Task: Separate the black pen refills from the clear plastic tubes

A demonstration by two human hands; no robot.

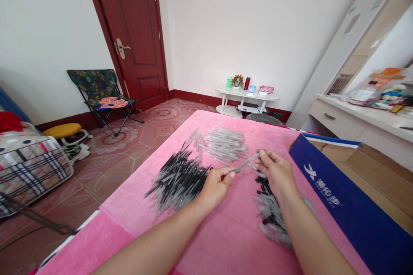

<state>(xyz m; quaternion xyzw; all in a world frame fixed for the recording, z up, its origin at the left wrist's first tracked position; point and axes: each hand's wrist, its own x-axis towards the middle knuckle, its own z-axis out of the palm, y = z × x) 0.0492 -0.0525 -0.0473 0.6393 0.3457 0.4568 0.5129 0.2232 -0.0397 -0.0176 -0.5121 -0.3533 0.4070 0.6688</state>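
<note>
My left hand [217,184] and my right hand [275,169] meet over the pink cloth [213,240], both pinched on one thin grey pen part [244,164] held between them. A heap of black pen refills [178,179] lies just left of my left hand. A pile of clear grey tubes [226,143] sits farther back. Under my right wrist lies a strip of small grey and black pieces [270,211].
A blue cardboard box [338,206] stands open at the right edge of the table. Beyond are a red door [132,30], a folding chair [100,90], a small white table [247,99], a white dresser [364,120] and a plaid bag [29,167].
</note>
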